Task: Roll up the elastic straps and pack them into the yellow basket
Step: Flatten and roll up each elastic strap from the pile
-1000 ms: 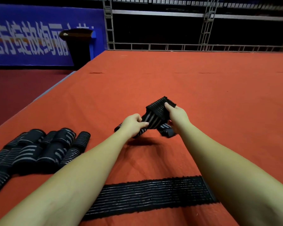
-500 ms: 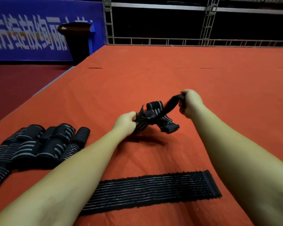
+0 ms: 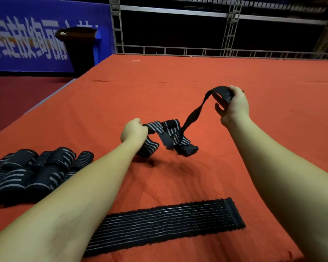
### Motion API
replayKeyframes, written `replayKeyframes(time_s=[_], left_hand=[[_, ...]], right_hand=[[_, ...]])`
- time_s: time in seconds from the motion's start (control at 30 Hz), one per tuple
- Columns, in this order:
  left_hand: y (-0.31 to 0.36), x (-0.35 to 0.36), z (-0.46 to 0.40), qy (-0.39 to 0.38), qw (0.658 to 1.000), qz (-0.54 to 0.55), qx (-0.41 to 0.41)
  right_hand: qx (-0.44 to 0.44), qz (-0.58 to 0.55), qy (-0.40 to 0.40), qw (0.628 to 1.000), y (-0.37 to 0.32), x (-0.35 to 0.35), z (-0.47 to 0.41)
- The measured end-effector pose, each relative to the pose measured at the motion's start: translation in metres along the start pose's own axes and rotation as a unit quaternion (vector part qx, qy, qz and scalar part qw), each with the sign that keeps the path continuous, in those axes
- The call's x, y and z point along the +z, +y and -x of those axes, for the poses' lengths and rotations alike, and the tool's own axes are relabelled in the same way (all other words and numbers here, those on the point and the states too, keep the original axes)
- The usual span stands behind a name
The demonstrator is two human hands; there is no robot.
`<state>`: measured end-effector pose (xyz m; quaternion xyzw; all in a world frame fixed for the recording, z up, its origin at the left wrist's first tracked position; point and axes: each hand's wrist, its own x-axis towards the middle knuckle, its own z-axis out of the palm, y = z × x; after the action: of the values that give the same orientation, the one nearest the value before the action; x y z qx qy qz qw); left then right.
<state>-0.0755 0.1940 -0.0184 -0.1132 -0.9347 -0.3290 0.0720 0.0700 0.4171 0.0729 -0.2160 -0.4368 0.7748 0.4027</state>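
A black elastic strap with grey stripes (image 3: 173, 136) hangs tangled between both hands above the orange cloth. My left hand (image 3: 133, 132) grips one striped end in a fist. My right hand (image 3: 233, 105), raised farther right, holds the other black end, and a twisted length runs taut down to the loose folds. A second strap (image 3: 163, 225) lies flat and unrolled on the cloth in front of me, between my forearms. No yellow basket is in view.
Several rolled-up straps (image 3: 36, 173) lie in a pile at the left on the orange-covered table (image 3: 197, 72). The table's left edge drops to a dark red floor. A dark lectern (image 3: 78, 46), a blue banner and metal truss stand beyond.
My right hand has pulled its strap end up and to the right, drawing the bunched strap out into a long twisted length. My left hand stays in place, holding its end.
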Motion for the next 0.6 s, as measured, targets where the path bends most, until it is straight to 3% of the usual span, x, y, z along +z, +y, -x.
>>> replayKeyframes(time_s=[0.07, 0.23, 0.33, 0.43, 0.6], left_hand=[[0.010, -0.003, -0.010, -0.029, 0.999, 0.029, -0.024], [0.032, 0.006, -0.003, -0.132, 0.978, 0.155, -0.051], [0.040, 0.015, 0.016, -0.178, 0.954, 0.241, -0.014], [0.054, 0.011, 0.037, -0.232, 0.904, 0.355, 0.064], [0.072, -0.032, 0.079, -0.320, 0.806, 0.485, 0.110]], right_hand=[[-0.016, -0.021, -0.009, 1.000, -0.012, -0.005, 0.000], [0.013, -0.047, -0.132, 0.990, -0.031, -0.010, 0.015], [0.034, -0.040, -0.181, 0.982, -0.035, -0.009, 0.027], [0.059, -0.040, -0.241, 0.968, -0.042, -0.003, 0.044], [0.095, -0.032, -0.343, 0.934, -0.050, 0.007, 0.080]])
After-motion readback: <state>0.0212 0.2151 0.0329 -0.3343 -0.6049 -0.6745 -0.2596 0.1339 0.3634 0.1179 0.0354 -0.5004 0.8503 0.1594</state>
